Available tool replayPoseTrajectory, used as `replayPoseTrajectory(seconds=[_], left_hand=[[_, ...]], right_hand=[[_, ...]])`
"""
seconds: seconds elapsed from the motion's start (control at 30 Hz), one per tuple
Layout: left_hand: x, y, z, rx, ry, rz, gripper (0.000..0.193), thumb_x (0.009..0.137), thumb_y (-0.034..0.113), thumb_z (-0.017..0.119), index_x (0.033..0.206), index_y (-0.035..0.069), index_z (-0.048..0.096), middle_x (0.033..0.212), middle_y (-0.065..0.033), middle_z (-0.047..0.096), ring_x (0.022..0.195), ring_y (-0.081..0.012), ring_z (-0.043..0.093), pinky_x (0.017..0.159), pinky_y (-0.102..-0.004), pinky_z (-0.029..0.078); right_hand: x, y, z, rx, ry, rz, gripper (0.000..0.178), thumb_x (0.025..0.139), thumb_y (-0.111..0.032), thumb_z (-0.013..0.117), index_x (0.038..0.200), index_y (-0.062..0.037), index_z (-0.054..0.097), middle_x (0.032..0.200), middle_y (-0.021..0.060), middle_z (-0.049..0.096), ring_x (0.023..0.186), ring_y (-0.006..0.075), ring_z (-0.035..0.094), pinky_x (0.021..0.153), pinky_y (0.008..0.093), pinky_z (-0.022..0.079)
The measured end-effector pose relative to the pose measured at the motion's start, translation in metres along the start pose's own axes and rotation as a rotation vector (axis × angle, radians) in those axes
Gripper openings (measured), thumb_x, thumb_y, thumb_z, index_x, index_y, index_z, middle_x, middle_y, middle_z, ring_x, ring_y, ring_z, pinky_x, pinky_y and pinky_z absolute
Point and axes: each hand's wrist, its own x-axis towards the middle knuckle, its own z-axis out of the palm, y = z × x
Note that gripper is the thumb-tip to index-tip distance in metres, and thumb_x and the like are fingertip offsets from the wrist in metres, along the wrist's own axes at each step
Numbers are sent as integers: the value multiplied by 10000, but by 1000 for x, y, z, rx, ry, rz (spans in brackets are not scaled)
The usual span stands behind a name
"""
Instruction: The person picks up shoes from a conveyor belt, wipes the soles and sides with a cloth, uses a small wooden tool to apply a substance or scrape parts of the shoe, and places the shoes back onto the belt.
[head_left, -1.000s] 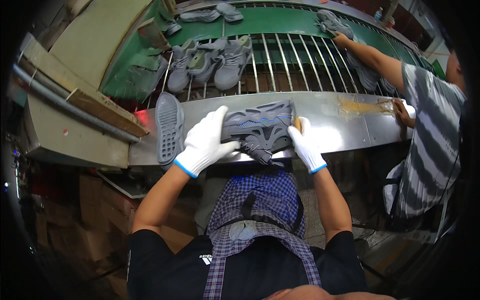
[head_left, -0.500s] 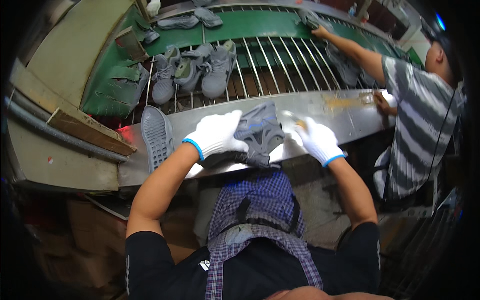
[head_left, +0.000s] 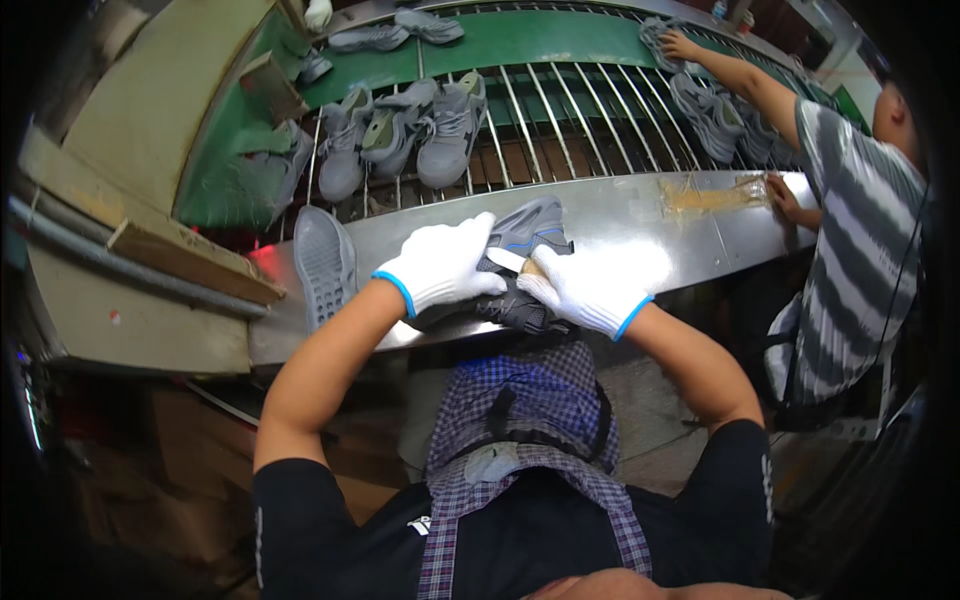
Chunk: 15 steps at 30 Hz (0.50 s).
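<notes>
My left hand (head_left: 447, 264), in a white knit glove with a blue cuff, is closed on a grey shoe (head_left: 530, 218). The shoe lies on its side over the metal ledge, its dark mesh and laces toward me. My right hand (head_left: 588, 288), gloved the same way, grips a small tool (head_left: 508, 260) with a pale flat tip and a tan handle. That tip lies against or just above the shoe, beside my left fingers; contact cannot be made out. Left of my left hand, a loose grey sole (head_left: 325, 262) rests on the ledge, its pitted side up.
Beyond the metal ledge (head_left: 620, 215) runs a rack of metal rods (head_left: 545, 120) carrying several grey shoes (head_left: 450, 135). A green belt (head_left: 520, 45) lies behind it. At right, a co-worker in a striped shirt (head_left: 850, 240) reaches for a shoe (head_left: 655, 42). A machine housing (head_left: 130, 130) stands left.
My right hand has moved left, bringing the tool to the shoe. My left hand keeps its hold. The co-worker's reaching hand has shifted, and the shoes on the rack appear farther right.
</notes>
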Motion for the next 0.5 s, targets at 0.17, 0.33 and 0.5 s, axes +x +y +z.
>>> replayPoseTrajectory(seconds=[0.17,0.33,0.5], left_hand=[[-10,9,11,48,155,52,1039,859,555,832,1614,-3,387,1419,-266,658,1170,-449,722,986,-491,588],[11,30,-7,80,64,-83,1144,788,586,876,1663,66,353,1348,-266,700,1180,-445,723,988,-495,592],[32,41,-4,3,82,-86,1246,734,610,905,1667,40,308,1415,-290,653,1213,-444,710,1013,-487,589]], right_hand=[[-24,13,-27,110,-67,60,482,1082,-476,615,1147,1,629,897,244,730,791,421,727,725,488,574],[-31,58,0,317,24,252,565,1059,-521,622,1230,15,672,1031,257,744,923,406,742,836,469,585],[-35,66,1,324,72,258,558,1073,-507,584,1202,30,663,993,253,738,889,380,745,814,461,587]])
